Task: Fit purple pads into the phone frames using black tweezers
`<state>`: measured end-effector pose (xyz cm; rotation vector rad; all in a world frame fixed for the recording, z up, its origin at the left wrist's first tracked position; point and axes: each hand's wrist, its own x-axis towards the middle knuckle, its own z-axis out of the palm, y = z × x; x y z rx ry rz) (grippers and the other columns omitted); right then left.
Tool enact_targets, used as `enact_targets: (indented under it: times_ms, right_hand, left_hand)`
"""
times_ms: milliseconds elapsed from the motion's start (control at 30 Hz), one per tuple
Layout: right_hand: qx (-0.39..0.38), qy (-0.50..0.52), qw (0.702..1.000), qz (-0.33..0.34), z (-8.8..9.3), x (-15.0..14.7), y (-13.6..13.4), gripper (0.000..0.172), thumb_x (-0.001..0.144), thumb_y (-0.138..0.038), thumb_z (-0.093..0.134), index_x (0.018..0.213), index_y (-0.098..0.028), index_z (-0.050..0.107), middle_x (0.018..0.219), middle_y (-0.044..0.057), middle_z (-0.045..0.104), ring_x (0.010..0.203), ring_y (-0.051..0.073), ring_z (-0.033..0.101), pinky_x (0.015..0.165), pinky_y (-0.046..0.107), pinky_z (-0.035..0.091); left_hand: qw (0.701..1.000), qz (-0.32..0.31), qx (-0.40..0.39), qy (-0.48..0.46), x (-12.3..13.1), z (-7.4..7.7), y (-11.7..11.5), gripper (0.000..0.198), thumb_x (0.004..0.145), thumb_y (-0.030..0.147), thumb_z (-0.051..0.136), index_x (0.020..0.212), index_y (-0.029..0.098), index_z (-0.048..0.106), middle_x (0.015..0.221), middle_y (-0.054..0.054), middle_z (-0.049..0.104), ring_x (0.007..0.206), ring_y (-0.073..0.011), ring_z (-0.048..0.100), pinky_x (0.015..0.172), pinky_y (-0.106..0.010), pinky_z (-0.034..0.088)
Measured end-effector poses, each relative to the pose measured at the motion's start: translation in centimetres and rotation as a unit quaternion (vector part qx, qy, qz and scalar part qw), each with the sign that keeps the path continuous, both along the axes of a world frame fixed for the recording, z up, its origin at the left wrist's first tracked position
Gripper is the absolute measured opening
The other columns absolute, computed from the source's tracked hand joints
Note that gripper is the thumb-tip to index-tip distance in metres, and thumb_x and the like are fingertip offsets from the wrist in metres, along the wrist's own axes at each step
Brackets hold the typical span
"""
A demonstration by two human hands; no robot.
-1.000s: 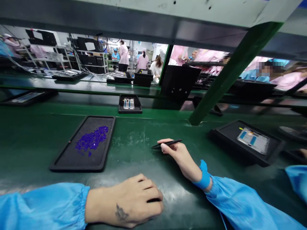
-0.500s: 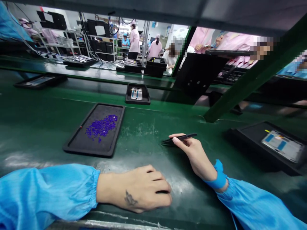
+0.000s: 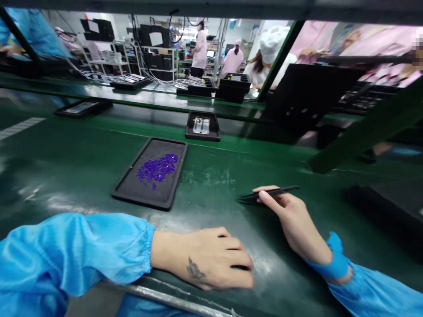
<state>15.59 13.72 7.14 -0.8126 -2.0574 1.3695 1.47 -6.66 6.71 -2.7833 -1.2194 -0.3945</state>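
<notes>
My left hand (image 3: 211, 259) rests palm down on the green bench mat (image 3: 211, 209), near its front edge. Its fingers curl under in a loose fist, hiding the fingertips and palm; nothing sticks out of it. Black tweezers (image 3: 282, 191) are pinched between the thumb and fingers of my right hand (image 3: 294, 215). They point left, with their tips low over the mat, blurred. Left of the tweezers lies a black tray (image 3: 132, 193) with many tiny purple pieces (image 3: 158, 169) spread in its middle. Neither hand touches that tray.
Behind it stands a smaller black tray (image 3: 203, 138) holding a silver part with blue strips. Another tray (image 3: 68, 113) sits at the far left. A dark tray (image 3: 386, 211) lies at right, below a slanted green post (image 3: 350, 149). People in pink and white work beyond the rear shelf.
The view has shifted, so the bench and trays appear further right and the right-hand tray is partly cut off. Both hands keep much the same pose, and the tweezers stay in my right hand.
</notes>
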Motion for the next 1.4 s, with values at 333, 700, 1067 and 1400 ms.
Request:
enact_targets:
  times_ms: [333, 700, 1067, 1400]
  right_hand:
    - [-0.009, -0.004, 1.000, -0.011, -0.6, -0.2, 0.6, 0.042, 0.075, -0.063, 0.076, 0.092, -0.024, 0.075, 0.097, 0.004, 0.070, 0.091, 0.025, 0.062, 0.085, 0.036, 0.048]
    - [0.013, -0.015, 1.000, 0.016, -0.4, -0.1, 0.6, 0.040, 0.079, -0.061, 0.073, 0.092, -0.024, 0.074, 0.097, 0.004, 0.071, 0.091, 0.024, 0.063, 0.085, 0.035, 0.047]
    - [0.042, -0.030, 0.998, 0.038, 0.5, -0.2, -0.2, 0.035, 0.085, -0.057, 0.068, 0.091, -0.023, 0.073, 0.093, 0.004, 0.071, 0.089, 0.024, 0.065, 0.083, 0.034, 0.049]
    - [0.031, -0.029, 0.998, 0.050, 0.3, -0.1, 0.0, 0.032, 0.086, -0.054, 0.068, 0.094, -0.023, 0.072, 0.094, 0.004, 0.071, 0.089, 0.024, 0.064, 0.083, 0.034, 0.048]
  left_hand:
    - [0.999, 0.015, -0.002, 0.035, -0.1, 0.3, -0.1, 0.034, 0.101, 0.024, 0.038, 0.127, 0.021, 0.061, 0.131, -0.002, 0.058, 0.113, -0.0189, 0.051, 0.085, -0.034, 0.045]
    - [0.999, 0.013, -0.014, 0.036, -0.1, 0.4, 0.0, 0.034, 0.102, 0.025, 0.036, 0.126, 0.020, 0.060, 0.131, -0.002, 0.059, 0.114, -0.0192, 0.050, 0.088, -0.035, 0.046]
    - [1.000, 0.002, -0.016, 0.023, -0.2, -0.2, 0.2, 0.031, 0.101, 0.026, 0.040, 0.124, 0.018, 0.059, 0.129, -0.002, 0.058, 0.113, -0.0195, 0.050, 0.087, -0.036, 0.045]
    - [1.000, 0.001, -0.017, 0.020, -0.2, -0.3, 0.2, 0.031, 0.102, 0.025, 0.037, 0.123, 0.017, 0.059, 0.129, -0.002, 0.058, 0.113, -0.0199, 0.049, 0.086, -0.037, 0.045]
